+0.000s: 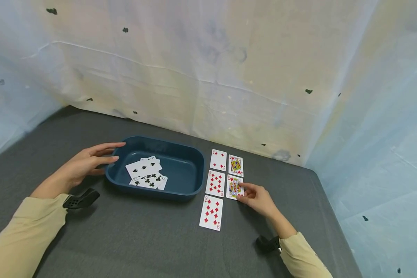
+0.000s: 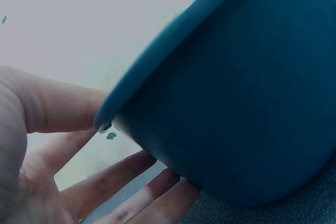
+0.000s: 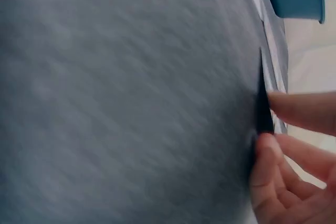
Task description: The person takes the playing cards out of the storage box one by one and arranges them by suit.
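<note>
At the right, my right hand [image 1: 258, 199] pinches the right edge of a king of hearts playing card [image 1: 232, 187]. In the right wrist view that edge stands a little off the cloth, dark underneath, between thumb and fingers [image 3: 268, 153]. My left hand [image 1: 81, 166] touches the left end of a dark blue tray [image 1: 191, 189]. Its thumb meets the rim and its extended fingers rest against the outer wall, as the left wrist view shows. Several black-suit cards [image 1: 144, 168], spades and clubs, overlap inside the tray.
Right of the tray lie a four of diamonds [image 1: 218, 160], a ten of diamonds [image 1: 215, 183] and a nine of diamonds [image 1: 211, 213] in a column. A face card of hearts [image 1: 235, 165] lies above the king. Pale curtains [image 1: 208, 69] border the grey cloth [image 1: 153, 239].
</note>
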Available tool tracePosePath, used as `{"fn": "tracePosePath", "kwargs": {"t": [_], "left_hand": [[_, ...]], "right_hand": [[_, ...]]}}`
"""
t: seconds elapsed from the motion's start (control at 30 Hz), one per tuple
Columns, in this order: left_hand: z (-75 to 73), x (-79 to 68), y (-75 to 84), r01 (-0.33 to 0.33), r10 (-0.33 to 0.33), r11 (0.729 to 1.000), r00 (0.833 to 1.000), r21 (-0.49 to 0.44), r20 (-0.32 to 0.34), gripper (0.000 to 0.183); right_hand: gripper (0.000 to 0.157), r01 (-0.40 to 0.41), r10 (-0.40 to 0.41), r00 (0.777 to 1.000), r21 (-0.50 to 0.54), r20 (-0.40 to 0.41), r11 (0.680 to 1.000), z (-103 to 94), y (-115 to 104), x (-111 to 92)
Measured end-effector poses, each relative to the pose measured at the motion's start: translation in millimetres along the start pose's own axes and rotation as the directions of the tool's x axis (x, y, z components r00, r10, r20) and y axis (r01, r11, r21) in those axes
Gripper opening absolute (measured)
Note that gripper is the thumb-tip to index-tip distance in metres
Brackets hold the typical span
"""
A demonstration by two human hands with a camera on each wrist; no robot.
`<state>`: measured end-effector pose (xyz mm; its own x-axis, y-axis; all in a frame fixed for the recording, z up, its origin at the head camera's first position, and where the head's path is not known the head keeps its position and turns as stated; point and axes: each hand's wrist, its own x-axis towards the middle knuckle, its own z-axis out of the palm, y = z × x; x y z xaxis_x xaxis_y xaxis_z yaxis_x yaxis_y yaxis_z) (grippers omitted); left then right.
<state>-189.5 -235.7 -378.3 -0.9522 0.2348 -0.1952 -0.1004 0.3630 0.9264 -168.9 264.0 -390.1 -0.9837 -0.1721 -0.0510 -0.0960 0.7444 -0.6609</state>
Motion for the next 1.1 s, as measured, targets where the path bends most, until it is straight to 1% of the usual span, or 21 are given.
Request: {"fn": "tracePosePath", "kwargs": {"t": [0.13, 0.27, 0.33, 0.5, 0.6, 0.7, 0.8, 0.9, 1.0, 1.1], "left_hand": [[0.5, 0.2, 0.1, 0.005, -0.005, 1.0, 1.0, -0.003, -0.001, 0.07], [1.2, 0.3, 1.1, 0.007, -0.007, 1.0, 1.0, -0.005, 0.001, 0.07], [1.1, -0.3, 1.5, 0.009, -0.009, 1.0, 1.0, -0.007, 0.001, 0.07], [0.2, -1.5, 1.5, 0.01, -0.01, 1.0, 1.0, -0.013, 0.006, 0.069], [-0.2, -1.5, 1.1, 0.014, -0.013, 1.0, 1.0, -0.009, 0.007, 0.069], [0.1, -1.5, 0.7, 0.019, -0.019, 1.0, 1.0, -0.008, 0.0, 0.07], [0.5, -1.1, -0.9, 0.013, -0.013, 1.0, 1.0, -0.007, -0.002, 0.069], [0.5, -1.7, -1.3, 0.013, -0.013, 1.0, 1.0, -0.009, -0.003, 0.069], [0.5, -2.6, -0.7, 0.015, -0.015, 1.0, 1.0, -0.016, 0.001, 0.07], [0.4, -2.3, 0.1, 0.019, -0.019, 1.0, 1.0, -0.015, 0.002, 0.07]], "right_hand": [[0.047, 0.025, -0.022, 0.999, -0.07, 0.047, 0.997, -5.8, -1, 5], [0.049, 0.015, -0.007, 0.997, -0.122, 0.072, 0.992, -9.6, -2, 9], [0.05, 0.013, -0.003, 0.997, -0.125, 0.082, 0.992, -10.8, -2, 10], [0.05, 0.007, 0.0, 0.996, -0.087, 0.085, 0.996, -10.7, -2, 11], [0.051, 0.035, -0.032, 0.997, -0.042, 0.076, 0.998, -9.3, -7, 11], [0.053, 0.062, -0.065, 0.996, 0.045, 0.062, 0.997, -7.2, -16, 12], [0.053, 0.085, -0.093, 0.994, 0.154, 0.049, 0.984, -5.3, -30, 15], [0.054, 0.095, -0.106, 0.994, 0.221, 0.039, 0.971, -1.7, -43, 20], [0.054, 0.101, -0.113, 0.993, 0.249, 0.034, 0.963, 2.5, -55, 25], [0.05, 0.12, -0.126, 0.992, 0.271, 0.006, 0.955, 7.4, -66, 30]]}}
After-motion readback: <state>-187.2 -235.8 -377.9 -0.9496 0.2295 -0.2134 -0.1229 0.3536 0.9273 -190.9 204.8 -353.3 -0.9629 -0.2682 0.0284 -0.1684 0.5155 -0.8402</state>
